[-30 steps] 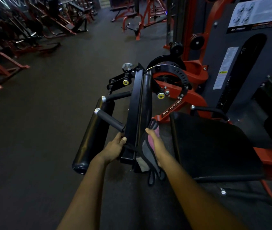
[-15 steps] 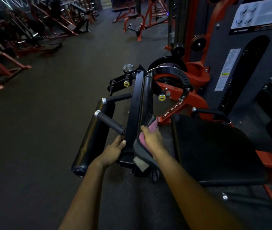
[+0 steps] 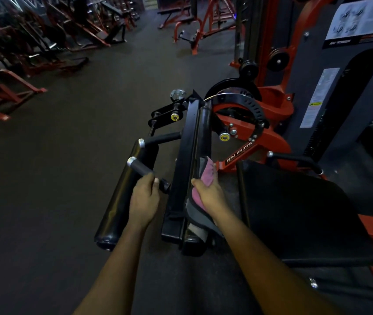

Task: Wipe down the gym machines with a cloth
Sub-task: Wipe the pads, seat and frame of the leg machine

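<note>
The cloth (image 3: 194, 209), pink with a grey part, is draped along the right side of the black padded arm (image 3: 204, 130) of the red-and-black gym machine (image 3: 269, 142). Its long axis follows the arm, running from the person toward the pivot wheel (image 3: 252, 110). The pink end points away and the grey end hangs near the arm's close end. The right hand (image 3: 209, 193) presses the cloth to the pad, with the fingers curled over it and the thumb on the left side. The left hand (image 3: 144, 201) has its fingers wrapped round the handle (image 3: 139, 167), which sticks out leftward just beside the arm. A long black roller pad (image 3: 121, 208) lies left of that hand, and the black seat (image 3: 299, 212) lies to the right.
</note>
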